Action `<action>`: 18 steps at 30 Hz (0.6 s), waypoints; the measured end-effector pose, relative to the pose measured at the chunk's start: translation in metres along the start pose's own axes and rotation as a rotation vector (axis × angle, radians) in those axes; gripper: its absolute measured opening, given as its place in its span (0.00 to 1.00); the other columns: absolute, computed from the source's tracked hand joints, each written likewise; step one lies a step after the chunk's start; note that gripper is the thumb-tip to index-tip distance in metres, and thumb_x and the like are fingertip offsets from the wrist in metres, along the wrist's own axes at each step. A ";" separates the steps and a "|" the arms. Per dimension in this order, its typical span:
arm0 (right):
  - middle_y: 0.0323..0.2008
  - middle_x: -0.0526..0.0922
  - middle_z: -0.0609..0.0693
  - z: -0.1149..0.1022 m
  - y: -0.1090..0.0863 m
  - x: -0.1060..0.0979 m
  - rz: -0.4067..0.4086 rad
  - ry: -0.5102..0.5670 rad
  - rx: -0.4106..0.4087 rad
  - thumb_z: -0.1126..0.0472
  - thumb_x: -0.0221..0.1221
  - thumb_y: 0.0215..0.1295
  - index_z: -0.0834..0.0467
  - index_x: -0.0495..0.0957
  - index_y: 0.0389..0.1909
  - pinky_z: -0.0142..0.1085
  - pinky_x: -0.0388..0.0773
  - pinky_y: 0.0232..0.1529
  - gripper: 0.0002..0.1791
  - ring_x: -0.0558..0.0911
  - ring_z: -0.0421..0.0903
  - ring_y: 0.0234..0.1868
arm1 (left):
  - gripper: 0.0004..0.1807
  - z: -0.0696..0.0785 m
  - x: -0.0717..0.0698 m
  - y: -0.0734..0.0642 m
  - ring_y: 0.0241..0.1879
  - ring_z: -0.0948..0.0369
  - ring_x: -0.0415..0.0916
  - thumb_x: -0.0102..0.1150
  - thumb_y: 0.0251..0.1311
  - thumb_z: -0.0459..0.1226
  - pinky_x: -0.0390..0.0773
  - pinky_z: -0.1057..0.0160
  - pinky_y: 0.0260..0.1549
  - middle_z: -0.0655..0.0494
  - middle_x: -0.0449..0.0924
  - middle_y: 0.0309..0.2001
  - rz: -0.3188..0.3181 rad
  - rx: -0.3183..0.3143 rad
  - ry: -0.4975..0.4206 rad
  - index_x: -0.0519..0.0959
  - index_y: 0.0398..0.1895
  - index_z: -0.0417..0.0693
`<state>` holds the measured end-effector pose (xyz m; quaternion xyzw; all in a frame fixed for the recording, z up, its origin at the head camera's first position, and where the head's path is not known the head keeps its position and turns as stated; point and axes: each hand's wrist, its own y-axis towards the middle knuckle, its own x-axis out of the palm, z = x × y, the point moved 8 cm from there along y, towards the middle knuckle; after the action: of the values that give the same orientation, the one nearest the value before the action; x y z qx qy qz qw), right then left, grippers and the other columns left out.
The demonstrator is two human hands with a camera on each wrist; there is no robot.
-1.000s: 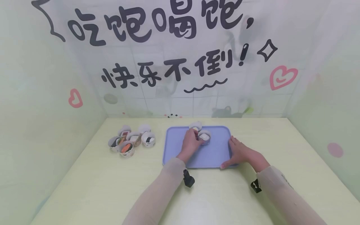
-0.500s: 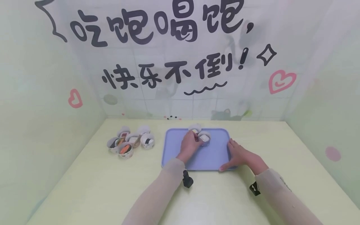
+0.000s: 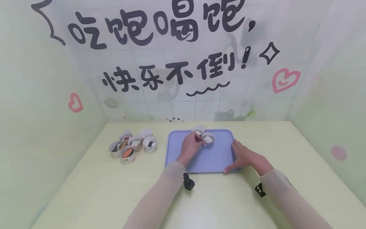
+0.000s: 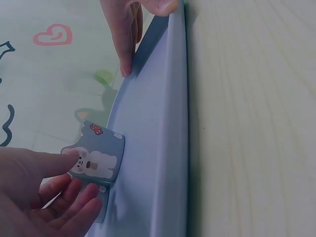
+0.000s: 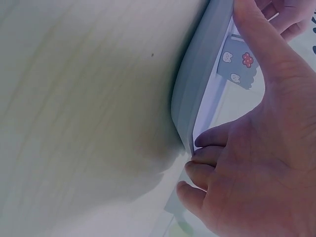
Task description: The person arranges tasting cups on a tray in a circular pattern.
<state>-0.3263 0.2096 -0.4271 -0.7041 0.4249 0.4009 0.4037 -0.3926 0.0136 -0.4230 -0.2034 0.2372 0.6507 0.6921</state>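
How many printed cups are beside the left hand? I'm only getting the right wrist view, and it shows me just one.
Observer: Two; the head view shows a front cup and a rear cup beside the left hand.

Operator: Anything printed on a side I can't see?

Observer: Yes, the left wrist view shows a white bear on one of them.

Operator: And off to the left of the blue tray?

Observer: A cluster of cups stands on the table.

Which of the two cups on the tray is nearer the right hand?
The white-filled cup; the other cup stands farther back, partly hidden by the left hand, and looks yellowish inside.
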 end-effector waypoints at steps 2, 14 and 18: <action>0.73 0.43 0.81 0.002 0.001 -0.002 -0.006 -0.001 0.005 0.36 0.76 0.41 0.82 0.44 0.71 0.65 0.51 0.75 0.75 0.48 0.77 0.74 | 0.11 0.002 -0.003 0.001 0.44 0.56 0.82 0.71 0.55 0.37 0.82 0.58 0.47 0.51 0.85 0.42 -0.001 0.005 -0.012 0.79 0.38 0.45; 0.73 0.42 0.80 0.007 0.003 0.007 -0.033 0.013 0.028 0.34 0.76 0.40 0.81 0.44 0.72 0.64 0.51 0.75 0.76 0.47 0.76 0.75 | 0.13 -0.008 -0.028 -0.004 0.48 0.53 0.83 0.70 0.56 0.37 0.83 0.58 0.49 0.49 0.84 0.46 -0.012 0.023 -0.077 0.79 0.42 0.44; 0.73 0.42 0.80 0.005 0.004 0.000 -0.015 -0.007 0.017 0.35 0.75 0.41 0.81 0.44 0.72 0.64 0.51 0.75 0.76 0.47 0.76 0.75 | 0.14 -0.006 -0.039 -0.001 0.49 0.52 0.83 0.69 0.58 0.38 0.83 0.57 0.49 0.48 0.84 0.48 0.003 0.036 -0.097 0.79 0.44 0.44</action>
<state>-0.3308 0.2128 -0.4299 -0.7023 0.4216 0.3966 0.4144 -0.3936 -0.0217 -0.4049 -0.1588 0.2155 0.6563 0.7054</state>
